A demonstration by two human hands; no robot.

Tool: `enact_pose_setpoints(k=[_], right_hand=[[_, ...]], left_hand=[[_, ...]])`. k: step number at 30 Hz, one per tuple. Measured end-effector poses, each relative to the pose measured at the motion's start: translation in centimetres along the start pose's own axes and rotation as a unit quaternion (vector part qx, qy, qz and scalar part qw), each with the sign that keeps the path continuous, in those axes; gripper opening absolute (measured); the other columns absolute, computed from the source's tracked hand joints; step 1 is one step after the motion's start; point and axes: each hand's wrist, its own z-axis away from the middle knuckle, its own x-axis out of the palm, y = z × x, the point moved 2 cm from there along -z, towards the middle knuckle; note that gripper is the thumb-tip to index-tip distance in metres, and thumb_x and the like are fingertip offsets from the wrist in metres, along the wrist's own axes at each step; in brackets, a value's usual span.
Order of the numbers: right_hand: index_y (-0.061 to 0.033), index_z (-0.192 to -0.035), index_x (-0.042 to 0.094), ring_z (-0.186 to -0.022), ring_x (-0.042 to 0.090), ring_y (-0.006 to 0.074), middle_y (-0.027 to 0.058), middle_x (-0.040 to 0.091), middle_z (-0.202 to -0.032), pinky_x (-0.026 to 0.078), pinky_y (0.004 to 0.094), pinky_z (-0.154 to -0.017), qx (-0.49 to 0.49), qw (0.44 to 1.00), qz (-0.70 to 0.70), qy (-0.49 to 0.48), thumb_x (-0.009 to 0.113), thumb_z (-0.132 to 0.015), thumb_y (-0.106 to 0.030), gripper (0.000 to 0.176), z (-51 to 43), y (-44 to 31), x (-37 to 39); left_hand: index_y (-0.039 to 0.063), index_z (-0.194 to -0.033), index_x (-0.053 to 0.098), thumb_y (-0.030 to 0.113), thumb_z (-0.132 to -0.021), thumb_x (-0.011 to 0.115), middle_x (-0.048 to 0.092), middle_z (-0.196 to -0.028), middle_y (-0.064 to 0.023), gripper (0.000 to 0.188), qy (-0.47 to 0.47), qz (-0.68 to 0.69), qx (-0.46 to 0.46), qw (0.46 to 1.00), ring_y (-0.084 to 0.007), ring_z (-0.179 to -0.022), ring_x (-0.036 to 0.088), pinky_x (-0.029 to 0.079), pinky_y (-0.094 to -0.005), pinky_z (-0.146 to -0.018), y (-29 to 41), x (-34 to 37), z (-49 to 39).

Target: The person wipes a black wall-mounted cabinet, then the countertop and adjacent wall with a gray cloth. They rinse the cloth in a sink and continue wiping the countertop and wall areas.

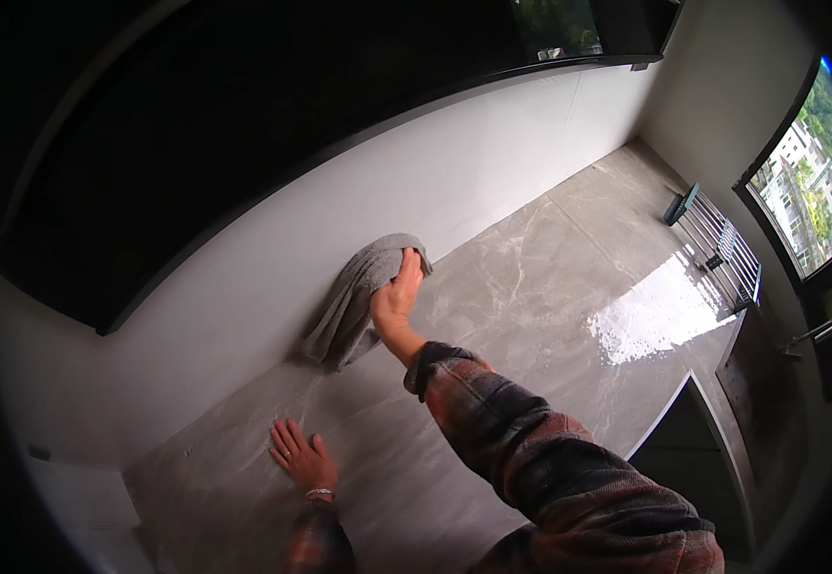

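Observation:
A grey cloth [358, 294] is in my right hand [396, 294], pressed against the white wall just above the back edge of the stone-look countertop [487, 316]. Its lower folds hang down to the counter, and my palm and some fingers are partly out of sight against it. To the left and nearer to me, my left hand [304, 455] rests flat on the counter with its fingers apart and nothing in it. A ring and a bracelet show on that hand and wrist. Both arms wear plaid sleeves.
Dark glossy wall cabinets [243, 143] overhang the wall [243, 308]. A metal rack [721, 240] stands at the right below a window [810, 179]. Nearer me are a dark cutout [688, 445] in the counter and a handle-like metal fitting [814, 336]. Light glares off the counter.

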Motion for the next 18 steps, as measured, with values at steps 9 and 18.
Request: enact_pose_setpoints(k=[9,18], right_hand=[[0.0009,-0.126,0.041,-0.116,0.042,0.038,0.0214,0.048,-0.124,0.032,0.0406,-0.1,-0.122,0.962,0.096,0.225,0.034,-0.074,0.008,0.053,-33.1,8.8,-12.9],[-0.0118,-0.133,0.037,-0.119,0.045,0.0278,0.0113,0.047,-0.13,0.038,0.0413,-0.096,0.326,0.915,-0.224,0.079,0.04,-0.09,-0.05,0.058,-36.7,21.8,-18.7]], left_hand=[[0.0,-0.136,0.03,0.026,-0.086,0.045,0.021,-0.148,-0.0168,0.058,-0.026,0.0,-0.01,1.0,-0.0331,-0.138,0.015,0.01,-0.051,-0.109,-0.5,-0.7,0.6],[-0.001,-0.137,0.03,0.026,-0.087,0.041,0.022,-0.147,-0.0184,0.058,-0.029,0.005,0.033,0.999,-0.0357,-0.137,0.016,0.011,-0.0516,-0.108,-0.5,-0.5,0.3]])
